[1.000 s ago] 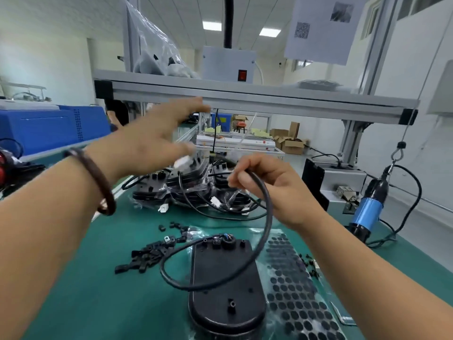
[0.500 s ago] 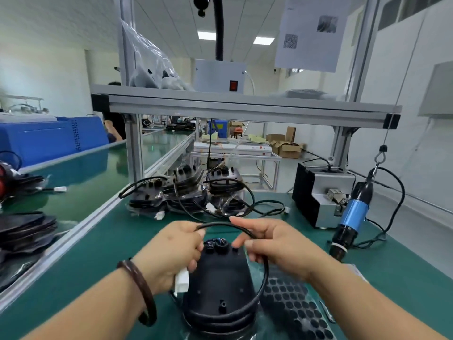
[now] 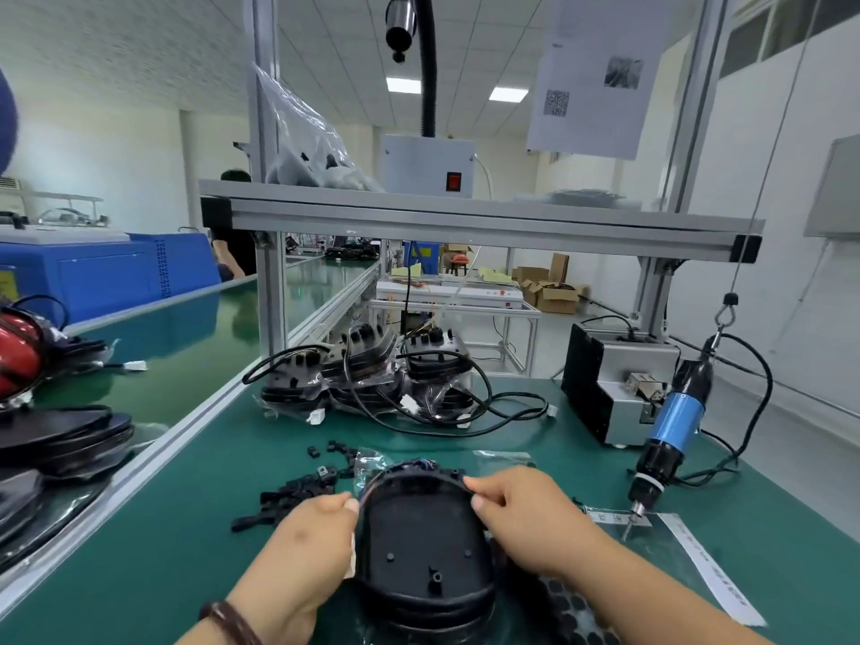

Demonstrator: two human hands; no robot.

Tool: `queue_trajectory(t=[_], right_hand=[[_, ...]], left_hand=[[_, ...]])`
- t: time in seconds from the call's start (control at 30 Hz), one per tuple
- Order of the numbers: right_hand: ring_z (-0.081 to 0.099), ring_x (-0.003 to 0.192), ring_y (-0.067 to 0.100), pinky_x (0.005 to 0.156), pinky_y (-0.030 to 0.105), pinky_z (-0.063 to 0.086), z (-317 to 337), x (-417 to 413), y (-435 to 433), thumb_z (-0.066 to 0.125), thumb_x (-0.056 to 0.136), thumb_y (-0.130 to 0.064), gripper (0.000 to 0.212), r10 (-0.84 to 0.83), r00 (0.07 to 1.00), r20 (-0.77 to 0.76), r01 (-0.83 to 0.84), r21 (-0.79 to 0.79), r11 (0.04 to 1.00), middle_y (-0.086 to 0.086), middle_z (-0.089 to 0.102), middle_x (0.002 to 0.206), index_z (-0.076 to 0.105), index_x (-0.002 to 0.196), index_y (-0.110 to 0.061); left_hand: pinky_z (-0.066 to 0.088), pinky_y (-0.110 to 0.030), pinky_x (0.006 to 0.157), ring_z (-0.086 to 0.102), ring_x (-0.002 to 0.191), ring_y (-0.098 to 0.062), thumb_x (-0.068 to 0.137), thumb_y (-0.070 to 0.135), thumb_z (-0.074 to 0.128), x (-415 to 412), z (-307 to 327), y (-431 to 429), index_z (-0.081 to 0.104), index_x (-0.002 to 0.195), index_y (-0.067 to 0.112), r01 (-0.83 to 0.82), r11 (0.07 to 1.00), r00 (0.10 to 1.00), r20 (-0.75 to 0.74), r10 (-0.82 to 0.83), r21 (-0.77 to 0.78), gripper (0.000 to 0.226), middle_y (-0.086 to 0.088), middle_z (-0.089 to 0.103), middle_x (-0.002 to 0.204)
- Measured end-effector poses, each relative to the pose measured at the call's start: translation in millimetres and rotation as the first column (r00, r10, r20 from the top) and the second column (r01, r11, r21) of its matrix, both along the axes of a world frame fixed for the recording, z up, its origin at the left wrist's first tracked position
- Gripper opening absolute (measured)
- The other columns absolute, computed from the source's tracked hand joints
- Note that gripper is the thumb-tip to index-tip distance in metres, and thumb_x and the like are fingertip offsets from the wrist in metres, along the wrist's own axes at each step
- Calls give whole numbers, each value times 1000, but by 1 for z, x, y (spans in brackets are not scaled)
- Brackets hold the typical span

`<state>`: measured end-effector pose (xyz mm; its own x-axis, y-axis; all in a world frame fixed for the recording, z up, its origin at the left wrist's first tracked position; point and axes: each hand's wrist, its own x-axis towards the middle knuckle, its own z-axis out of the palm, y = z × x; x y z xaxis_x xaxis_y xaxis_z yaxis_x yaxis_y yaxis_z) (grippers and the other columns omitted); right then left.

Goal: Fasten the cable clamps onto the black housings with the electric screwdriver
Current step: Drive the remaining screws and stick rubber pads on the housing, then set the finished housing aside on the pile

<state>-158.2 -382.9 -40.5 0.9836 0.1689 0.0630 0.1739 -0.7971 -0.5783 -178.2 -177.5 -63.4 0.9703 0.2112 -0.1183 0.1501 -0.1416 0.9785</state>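
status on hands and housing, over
Left hand and right hand pinch cable at housing rim. Screwdriver hangs untouched, right. Clamps loose, left. Nothing blocking.

The green bench [image 3: 186, 551] carries one black housing [image 3: 419, 542] at the near edge, its cable [image 3: 372, 486] looped round the rim, with a scatter of small black clamps [image 3: 298, 493] just to its left and a sheet of round black pads [image 3: 572, 612] partly under its right side. At the back sit stacked housings [image 3: 372, 379] in clear wrap, their leads trailing over the mat, and a grey box [image 3: 605, 393] stands to the right. A clear plastic strip [image 3: 707, 570] lies on the right, and the screwdriver [image 3: 675, 425] tip touches it.
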Motion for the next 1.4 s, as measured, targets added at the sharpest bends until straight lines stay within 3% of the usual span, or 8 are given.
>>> queue_trajectory(t=[0.17, 0.37, 0.57, 0.77, 0.9, 1.03, 1.17, 1.4], right_hand=[[61, 104, 5, 79, 13, 38, -10, -6, 6, 51, 96, -26, 31, -95, 993, 76, 96, -16, 995, -12, 68, 116, 67, 123, -24], [54, 118, 3, 92, 15, 37, 5, 9, 27, 54, 95, -30, 27, -145, 973, 179, 150, -15, 989, -18, 63, 125, 68, 118, -34], [61, 108, 7, 74, 5, 41, 23, 49, 81, 57, 94, -27, 24, -74, 966, 247, 67, 35, 997, -15, 67, 117, 71, 112, -32], [63, 96, 4, 73, 15, 45, 35, 92, 158, 57, 94, -28, 23, 16, 972, 234, -53, 153, 987, -16, 69, 113, 72, 111, -32], [65, 102, 11, 73, 20, 47, 48, 121, 223, 57, 95, -27, 24, 135, 962, 237, -173, 147, 974, -11, 71, 109, 71, 113, -31], [63, 107, 11, 89, 21, 47, 53, 148, 291, 59, 94, -23, 23, 285, 936, 206, -325, 196, 925, -4, 71, 114, 72, 113, -23], [60, 97, 7, 81, 20, 46, 53, 164, 347, 59, 94, -23, 24, 399, 904, 154, -426, 244, 871, -3, 71, 114, 72, 115, -22], [58, 69, -10, 60, 8, 45, 54, 188, 412, 59, 94, -19, 25, 522, 846, 106, -527, 306, 793, -4, 72, 101, 71, 116, -17]], left_hand=[[35, -40, 110, 46, 128, -29, 96, 2, 45, -3, 3, -2, 50, 134, 1, -28, 999, 997, -77, 24, -43, 38, -15, 49, 140], [28, -2, 90, 36, 136, -11, 98, 14, 45, -5, 21, 15, 43, 142, 17, -102, 994, 993, 59, 104, -41, 44, -1, 37, 150], [30, -30, 111, 46, 128, -12, 90, 13, 59, 6, 10, 62, 54, 133, 18, -182, 982, 975, 120, 188, -58, 44, 5, 55, 135], [36, -36, 108, 57, 106, -11, 88, 6, 63, 22, 12, 109, 59, 128, 23, -334, 894, 908, 153, 391, -299, 43, 9, 68, 108], [42, -20, 74, 58, 69, 7, 92, 17, 59, 25, 28, 141, 61, 125, 28, -540, 786, 771, 196, 606, -301, 34, 21, 65, 77], [37, -27, 89, 58, 85, -5, 97, 25, 49, 27, 45, 176, 53, 134, 23, -636, 720, 672, 259, 694, -280, 37, 13, 68, 92], [29, -31, 105, 44, 129, -21, 99, 26, 42, 35, 51, 203, 45, 141, 20, -724, 648, 598, 255, 760, -234, 42, 1, 50, 141], [18, -33, 111, 27, 140, -32, 102, 26, 30, 60, 54, 227, 24, 150, 10, -826, 537, 516, 151, 843, -172, 51, -12, 28, 154]])
